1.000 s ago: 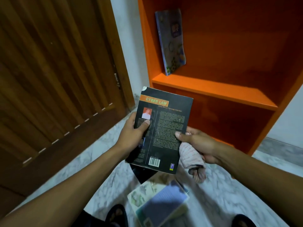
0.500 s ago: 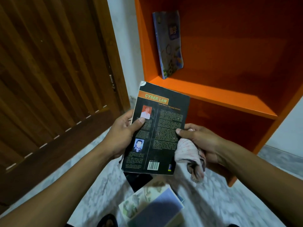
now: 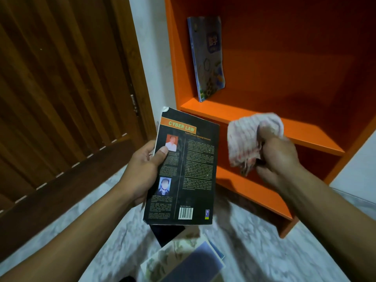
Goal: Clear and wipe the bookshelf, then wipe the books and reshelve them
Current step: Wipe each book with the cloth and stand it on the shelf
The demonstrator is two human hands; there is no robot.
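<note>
Before shelf: book; cloth

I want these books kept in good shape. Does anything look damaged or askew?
Yes. The black book in the left hand has a worn, whitened top-left corner. On the shelf, the blue book leans against the side wall.

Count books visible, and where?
At least 4: black book in left hand; blue book leaning on the upper shelf; two or more in the floor pile, partly hidden.
</note>
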